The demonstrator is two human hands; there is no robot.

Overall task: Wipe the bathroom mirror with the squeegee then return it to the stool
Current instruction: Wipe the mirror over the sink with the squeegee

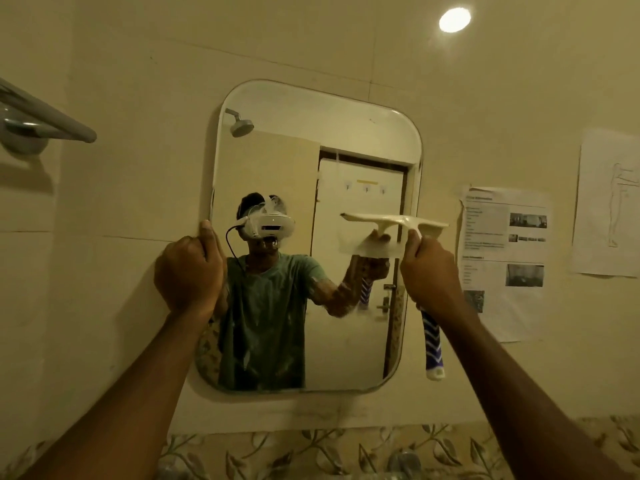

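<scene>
The right hand (429, 271) was wrapped around the blue-and-white handle of the squeegee (394, 220), right of the frame's centre, with the pale blade held level at the right side of the mirror (346, 348), about halfway up. The left hand (188, 275) gripped the mirror's left edge, fingers curled round the rim. Printed sheets (505, 254) hung on the wall at the right of the frame, a towel rail (45, 116) at the upper left.
</scene>
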